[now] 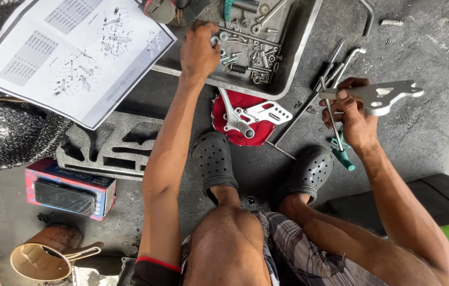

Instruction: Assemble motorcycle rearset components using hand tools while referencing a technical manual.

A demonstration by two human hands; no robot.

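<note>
Two bare hands — left hand (pixel 199 52) picking among bolts in a metal tray (pixel 299 50), right hand (pixel 355 121) gripping a silver bracket (pixel 380 96) and a green-handled hex key (pixel 335 133).

We list: bracket plate (pixel 380 97), matt silver metal, smooth; tray (pixel 301 50), dull grey metal, holding bright steel bolts and springs (pixel 248 55); manual (pixel 70 53), matt white paper; clogs (pixel 214 159), matt black plastic; packing insert (pixel 110 145), grey foam; floor (pixel 431 42), rough concrete.
</note>
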